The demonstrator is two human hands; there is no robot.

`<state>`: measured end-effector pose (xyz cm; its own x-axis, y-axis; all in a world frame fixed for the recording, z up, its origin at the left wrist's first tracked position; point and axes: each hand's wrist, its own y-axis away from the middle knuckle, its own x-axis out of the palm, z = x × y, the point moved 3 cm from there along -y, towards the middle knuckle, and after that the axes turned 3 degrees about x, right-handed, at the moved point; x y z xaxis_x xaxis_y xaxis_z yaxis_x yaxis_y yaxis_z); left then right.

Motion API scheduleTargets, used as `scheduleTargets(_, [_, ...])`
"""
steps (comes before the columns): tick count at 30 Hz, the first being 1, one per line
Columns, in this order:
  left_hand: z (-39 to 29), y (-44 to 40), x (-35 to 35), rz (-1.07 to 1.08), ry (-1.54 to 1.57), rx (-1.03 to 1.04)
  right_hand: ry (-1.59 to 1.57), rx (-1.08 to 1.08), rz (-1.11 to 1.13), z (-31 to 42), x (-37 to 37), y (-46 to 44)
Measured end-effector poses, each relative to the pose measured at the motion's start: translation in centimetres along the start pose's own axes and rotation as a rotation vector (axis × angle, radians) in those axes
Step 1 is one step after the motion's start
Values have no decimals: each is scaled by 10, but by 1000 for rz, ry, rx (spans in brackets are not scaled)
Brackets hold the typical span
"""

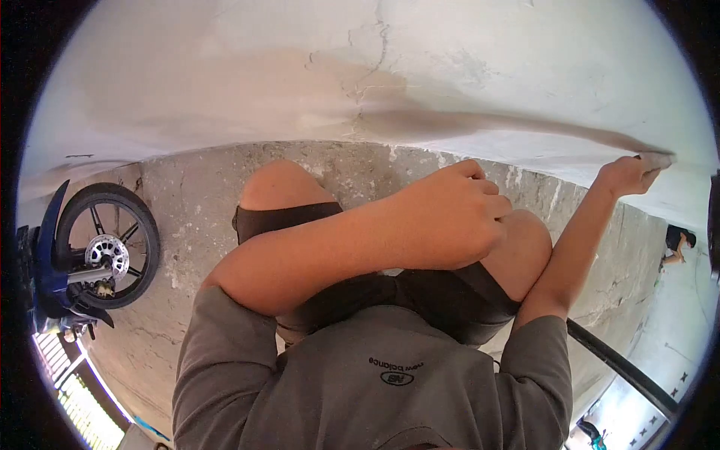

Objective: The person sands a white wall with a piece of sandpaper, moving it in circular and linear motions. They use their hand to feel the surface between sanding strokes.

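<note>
My left hand (454, 217) is closed in a loose fist, held across my body beside my bent right knee (525, 244). Nothing shows between its curled fingers, though the palm is turned away. Far to the right, my right hand (630, 175) reaches out to the pale wall (480, 67). Its fingers are pressed together around a small whitish thing (657, 160) at the wall's surface, too small to make out. The wall has cracks and grey-brown patches, and the arm's shadow falls along it.
I squat on a rough, stained concrete floor (199, 202) close to the wall. At the left stands a motorcycle wheel (109, 247) with its blue bodywork. A black bar (622, 364) lies behind my right elbow. Another person (677, 244) is at the far right.
</note>
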<state>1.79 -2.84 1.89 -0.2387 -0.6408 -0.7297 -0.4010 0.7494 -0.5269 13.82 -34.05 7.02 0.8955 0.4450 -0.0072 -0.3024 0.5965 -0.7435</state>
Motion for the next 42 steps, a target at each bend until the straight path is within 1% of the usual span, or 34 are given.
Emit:
scheduleTargets(1, [0,0,0,1,2,-4,-157,346,-57,-8,-2,2])
scheduleTargets(2, [0,-1,0,2,5,-6,-156,345,-56,-6,-1,4])
scheduleTargets(4, [0,-2,2,5,4,3,19,213,11,5,2,12])
scheduleTargets(5, [0,-3,3,8,0,11,25,215,9,10,4,18])
scheduleTargets(7, [0,-5,5,18,4,8,125,-222,73,34,13,27])
scheduleTargets(8, [0,-6,6,21,-2,5,129,-218,71,26,13,24])
scheduleTargets(10, [2,-5,8,19,-2,5,215,-724,139,13,16,19])
scheduleTargets(11, [2,-4,7,12,-2,1,210,-724,139,4,12,16])
scheduleTargets(13, [2,-3,5,14,-9,-4,177,-315,60,-10,5,10])
scheduleTargets(14, [2,-3,4,20,-10,-2,173,-314,62,-11,5,9])
scheduleTargets(16, [2,-2,4,21,-6,-5,-159,379,-118,-10,3,13])
scheduleTargets(17, [2,-2,4,23,2,-6,-131,282,-87,-21,1,11])
scheduleTargets(18, [2,-3,5,26,5,0,-127,281,-93,-18,1,13])
scheduleTargets(20, [3,-4,7,28,-15,-2,59,-392,70,10,8,20])
scheduleTargets(22, [4,-5,8,24,-5,-4,169,-810,159,27,18,22])
scheduleTargets(23, [4,-6,8,18,0,-11,172,-810,158,32,25,20])
scheduleTargets(25, [6,-6,8,10,18,-20,110,-1025,161,48,34,29])
scheduleTargets(26, [7,-6,7,-3,33,-32,109,-1025,162,42,31,26])
scheduleTargets(28, [6,-4,7,-1,12,-35,207,-785,34,31,25,16])
scheduleTargets(29, [6,-3,6,4,-7,-35,202,-787,32,28,26,15])
scheduleTargets(31, [7,0,5,-4,13,-50,-270,179,-178,22,17,10])
scheduleTargets(32, [8,0,5,-11,36,-62,-260,170,-185,21,14,9])
scheduleTargets(34, [8,-1,6,18,50,-60,-126,310,-198,6,10,9])
scheduleTargets(36, [9,-5,9,54,54,-61,2,114,9,-6,14,15])
scheduleTargets(38, [9,-5,12,70,32,-67,140,-451,-32,21,32,32])
scheduleTargets(39, [9,-5,11,71,33,-65,142,-451,-34,24,35,30])
scheduleTargets(41, [10,-5,6,26,68,-72,27,-1049,138,45,46,37])
scheduleTargets(42, [11,-4,2,21,65,-76,19,-1051,139,42,45,34])
